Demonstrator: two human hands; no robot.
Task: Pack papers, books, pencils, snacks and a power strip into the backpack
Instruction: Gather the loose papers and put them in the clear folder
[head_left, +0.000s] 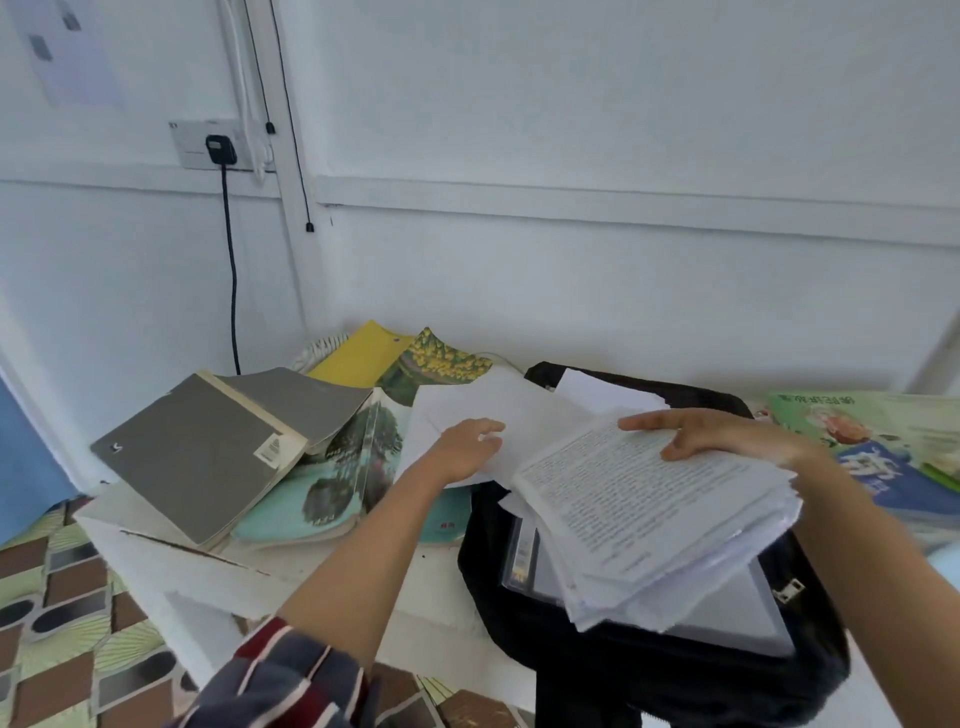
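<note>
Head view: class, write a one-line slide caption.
Right hand holds a paper stack over the open black backpack; left hand touches loose white sheets.

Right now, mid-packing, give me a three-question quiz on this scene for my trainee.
1. True or false: the stack of printed papers is held above the open black backpack.
2. Which hand grips that stack? A) left hand B) right hand
3. Fill in: the grey book lies to the ___ of the backpack.
Key: 1 true; 2 B, while the left hand rests on loose white sheets; 3 left.
</note>
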